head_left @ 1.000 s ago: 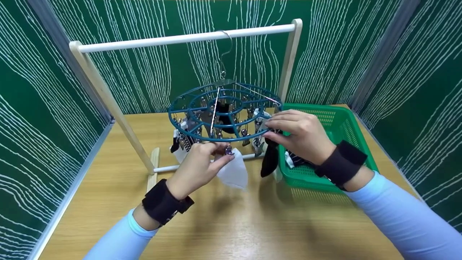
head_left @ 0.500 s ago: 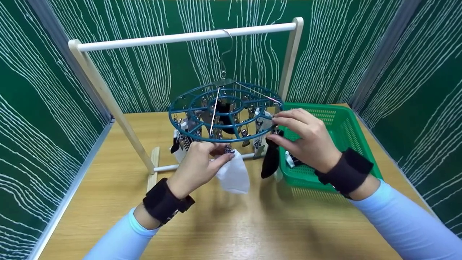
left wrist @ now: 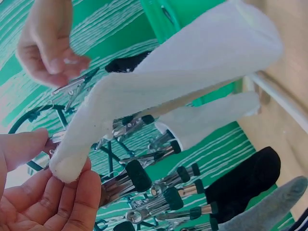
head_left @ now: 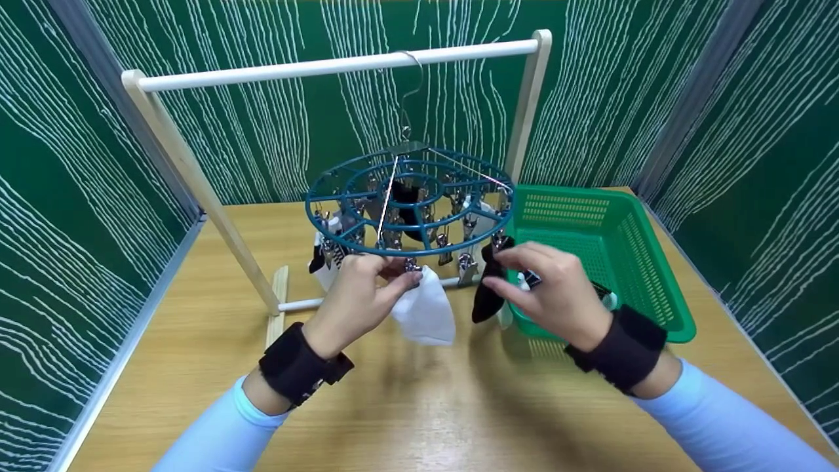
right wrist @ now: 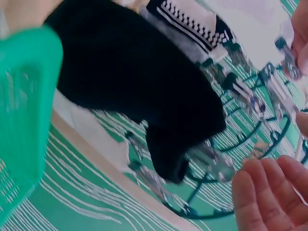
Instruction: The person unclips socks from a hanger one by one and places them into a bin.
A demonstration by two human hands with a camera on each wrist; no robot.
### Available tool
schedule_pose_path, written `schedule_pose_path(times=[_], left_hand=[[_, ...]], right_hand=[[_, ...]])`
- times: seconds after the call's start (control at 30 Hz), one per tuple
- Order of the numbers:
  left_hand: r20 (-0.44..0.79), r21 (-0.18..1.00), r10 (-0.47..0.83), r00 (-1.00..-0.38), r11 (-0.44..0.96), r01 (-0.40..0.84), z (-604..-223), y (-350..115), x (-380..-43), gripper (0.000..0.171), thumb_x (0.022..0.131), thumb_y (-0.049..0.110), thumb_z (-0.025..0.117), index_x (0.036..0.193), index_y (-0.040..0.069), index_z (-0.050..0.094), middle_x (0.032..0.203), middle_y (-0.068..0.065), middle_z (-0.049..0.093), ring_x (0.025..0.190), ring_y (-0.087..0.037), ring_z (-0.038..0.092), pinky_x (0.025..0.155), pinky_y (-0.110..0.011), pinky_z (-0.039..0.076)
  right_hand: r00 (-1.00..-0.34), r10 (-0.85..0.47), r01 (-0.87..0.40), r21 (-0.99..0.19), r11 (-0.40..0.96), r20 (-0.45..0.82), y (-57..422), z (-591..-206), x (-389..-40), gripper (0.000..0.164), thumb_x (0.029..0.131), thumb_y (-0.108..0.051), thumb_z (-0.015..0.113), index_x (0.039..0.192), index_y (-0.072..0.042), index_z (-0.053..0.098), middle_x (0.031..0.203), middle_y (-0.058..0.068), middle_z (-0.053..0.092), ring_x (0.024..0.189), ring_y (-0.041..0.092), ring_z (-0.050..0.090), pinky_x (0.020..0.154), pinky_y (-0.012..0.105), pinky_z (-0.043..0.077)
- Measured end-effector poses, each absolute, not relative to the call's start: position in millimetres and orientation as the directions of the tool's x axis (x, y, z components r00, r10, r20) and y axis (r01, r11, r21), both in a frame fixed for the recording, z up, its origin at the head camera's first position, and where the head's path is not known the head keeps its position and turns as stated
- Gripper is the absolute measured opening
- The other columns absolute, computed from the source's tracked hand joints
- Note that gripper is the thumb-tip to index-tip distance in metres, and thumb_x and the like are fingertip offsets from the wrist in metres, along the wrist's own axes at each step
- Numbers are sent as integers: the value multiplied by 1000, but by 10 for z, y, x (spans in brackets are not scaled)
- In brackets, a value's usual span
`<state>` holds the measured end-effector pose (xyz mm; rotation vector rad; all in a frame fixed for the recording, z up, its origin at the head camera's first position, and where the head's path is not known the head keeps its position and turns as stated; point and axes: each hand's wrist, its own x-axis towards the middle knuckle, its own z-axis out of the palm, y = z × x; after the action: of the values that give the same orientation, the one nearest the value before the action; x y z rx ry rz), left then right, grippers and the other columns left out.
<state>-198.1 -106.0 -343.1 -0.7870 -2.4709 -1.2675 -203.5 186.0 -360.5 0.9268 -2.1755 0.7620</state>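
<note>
A round blue clip hanger (head_left: pixel 432 252) hangs by its hook, with several socks clipped on it. At its front edge my left hand (head_left: pixel 367 292) pinches a metal clip (head_left: pixel 412 265) at the top of a white sock (head_left: pixel 426 314). In the left wrist view the sock's end (left wrist: pixel 70 161) lies against my fingers. My right hand (head_left: pixel 550 288) is bent loosely beside a hanging black sock (head_left: pixel 486 292), holding nothing. Seen from the right wrist, its fingers (right wrist: pixel 274 192) stand apart from that sock's clip (right wrist: pixel 211 161).
A wooden stand with a white bar (head_left: pixel 282 73) carries the hanger. To the right, a green basket (head_left: pixel 567 210) contains some dark and white socks. More socks hang behind, among them a grey one (left wrist: pixel 269 209). Green walls enclose the wooden table (head_left: pixel 419 406).
My right hand has let go at the hanger's right edge and moved down and a little right. The left hand keeps its place at the white sock's clip.
</note>
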Motion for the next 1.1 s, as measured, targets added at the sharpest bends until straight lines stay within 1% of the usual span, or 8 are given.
schedule_pose_path(times=[0.1,0.23,0.33,0.57,0.7,0.83,1.0,1.1], left_hand=[[451,679,339,-826,471,564,-3434,-1058,-1990,15,102,10,75,104,-3,82,101,-17,83,93,-28,80,87,-48,66],[444,690,327,-834,469,552,-3445,-1055,-2008,16,103,12,75,104,-3,82,102,-17,83,94,-28,80,89,-49,66],[436,701,318,-842,466,540,-3447,-1059,-2018,17,103,13,75,104,-2,82,102,-16,83,94,-28,79,90,-48,66],[414,730,300,-860,454,510,-3412,-1059,-2021,17,104,15,75,105,-1,82,101,-14,83,94,-26,78,89,-46,66],[421,741,298,-857,432,514,-3409,-1057,-2026,17,104,15,75,105,0,82,100,-12,83,94,-26,78,91,-45,65],[448,741,302,-842,402,538,-3427,-1059,-2037,16,103,14,76,104,0,82,100,-13,83,94,-25,79,90,-45,66],[451,747,315,-835,378,547,-3443,-1063,-2039,16,102,14,76,106,0,82,103,-14,84,96,-26,80,89,-45,66],[452,747,316,-834,378,547,-3443,-1065,-2035,16,102,14,77,106,0,82,103,-14,83,96,-26,79,89,-42,65]], right_hand=[[-634,-414,-729,-327,601,654,1827,-3699,-2005,24,84,-5,93,103,2,79,95,14,81,84,24,77,76,38,67],[-739,-422,-659,-433,614,525,1780,-3828,-2001,25,87,-10,92,106,0,80,97,12,82,86,23,77,78,41,67],[-782,-431,-621,-499,605,451,1739,-3916,-2023,24,90,-12,90,107,0,80,98,12,82,87,23,78,79,41,68],[-824,-466,-553,-631,544,322,1628,-4077,-2104,31,92,-17,89,114,3,78,103,17,82,91,29,80,82,42,68],[-830,-486,-521,-694,497,275,1546,-4153,-2147,35,93,-17,88,120,3,76,113,20,81,100,33,81,87,48,68],[-824,-504,-505,-736,451,257,1467,-4212,-2183,38,94,-15,86,125,4,74,120,22,80,106,35,81,91,47,67],[-833,-511,-458,-785,417,214,1379,-4239,-2202,37,97,-14,83,126,5,73,121,24,79,105,36,81,90,43,67],[-838,-509,-437,-801,409,198,1341,-4253,-2207,31,99,-14,80,123,4,75,120,23,79,105,35,81,89,44,68]])
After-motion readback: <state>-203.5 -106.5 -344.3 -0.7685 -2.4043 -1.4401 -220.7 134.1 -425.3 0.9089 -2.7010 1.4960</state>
